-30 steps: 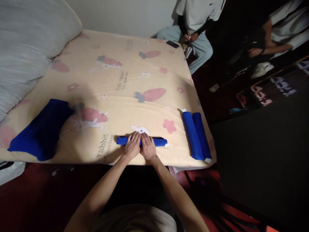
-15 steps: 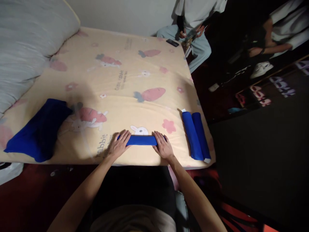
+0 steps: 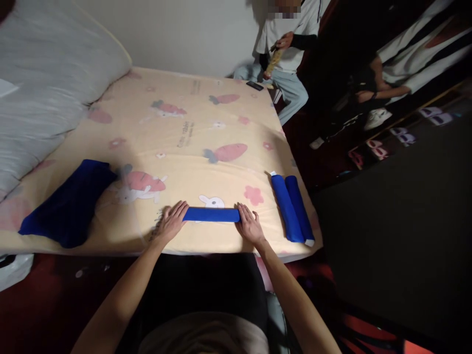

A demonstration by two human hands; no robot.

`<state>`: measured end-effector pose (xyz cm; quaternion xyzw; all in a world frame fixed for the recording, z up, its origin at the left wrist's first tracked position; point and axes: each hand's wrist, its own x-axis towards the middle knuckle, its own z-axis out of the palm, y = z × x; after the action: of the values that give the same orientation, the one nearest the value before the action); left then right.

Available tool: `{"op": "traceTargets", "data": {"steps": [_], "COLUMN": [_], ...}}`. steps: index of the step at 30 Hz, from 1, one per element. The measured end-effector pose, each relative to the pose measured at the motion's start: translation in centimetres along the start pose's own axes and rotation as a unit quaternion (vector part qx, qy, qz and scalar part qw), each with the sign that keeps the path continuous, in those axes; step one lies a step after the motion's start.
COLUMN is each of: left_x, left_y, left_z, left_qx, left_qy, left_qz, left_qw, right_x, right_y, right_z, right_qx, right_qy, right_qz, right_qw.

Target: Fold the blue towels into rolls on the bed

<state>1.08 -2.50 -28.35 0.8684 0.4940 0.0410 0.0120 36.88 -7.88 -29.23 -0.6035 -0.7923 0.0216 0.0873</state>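
A narrow folded strip of blue cloth (image 3: 211, 215) lies crosswise near the front edge of the bed. My left hand (image 3: 172, 221) rests at its left end, fingers stretched out flat. At the right end, the extended fingers of my right hand (image 3: 251, 224) touch the cloth. Two blue cloth rolls (image 3: 286, 209) with white tags lie side by side to the right of my right hand. A loose, crumpled blue cloth (image 3: 72, 206) is spread out on the left.
The bed's patterned sheet (image 3: 191, 172) spans the middle. A large grey bundle (image 3: 55, 83) fills the back left. A phone (image 3: 254, 86) lies near the far corner, beside a seated person (image 3: 289, 54). Another person (image 3: 401, 73) sits at the right, near several pairs of slippers.
My left hand has slid left, baring more of the strip's left end. My right hand stays at the right end. The seated person has raised a hand with an object. The view has shifted slightly.
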Motion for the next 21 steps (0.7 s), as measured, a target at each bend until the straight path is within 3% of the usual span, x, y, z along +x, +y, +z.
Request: {"op": "traceTargets", "data": {"steps": [5, 9, 13, 15, 18, 21], "left_x": [0.3, -0.1, -0.3, 0.0, 0.9, 1.6], "left_y": [-0.3, -0.4, 0.8, 2.2, 5.2, 8.5], "left_z": [-0.6, -1.3, -1.9, -2.0, -1.3, 0.3], "left_qx": [-0.017, -0.046, -0.078, -0.107, -0.19, -0.282], "left_qy": [-0.015, -0.01, 0.005, 0.013, 0.038, 0.069], "left_qz": [0.016, 0.016, -0.035, -0.062, -0.058, -0.06], "left_qw": [1.0, 0.999, 0.996, 0.992, 0.979, 0.955], "right_x": [0.8, 1.8, 2.3, 2.4, 2.4, 2.3], "right_y": [-0.1, 0.3, -0.4, -1.9, -5.1, -8.0], "right_z": [-2.3, -5.7, -12.5, -17.0, -22.9, -25.5], "right_qx": [0.066, 0.095, 0.196, 0.268, 0.289, 0.27], "right_qy": [-0.04, -0.039, 0.013, 0.068, 0.138, 0.168], "right_qz": [0.004, 0.012, -0.015, -0.059, -0.138, -0.196], "right_qw": [0.997, 0.995, 0.98, 0.959, 0.937, 0.927]}}
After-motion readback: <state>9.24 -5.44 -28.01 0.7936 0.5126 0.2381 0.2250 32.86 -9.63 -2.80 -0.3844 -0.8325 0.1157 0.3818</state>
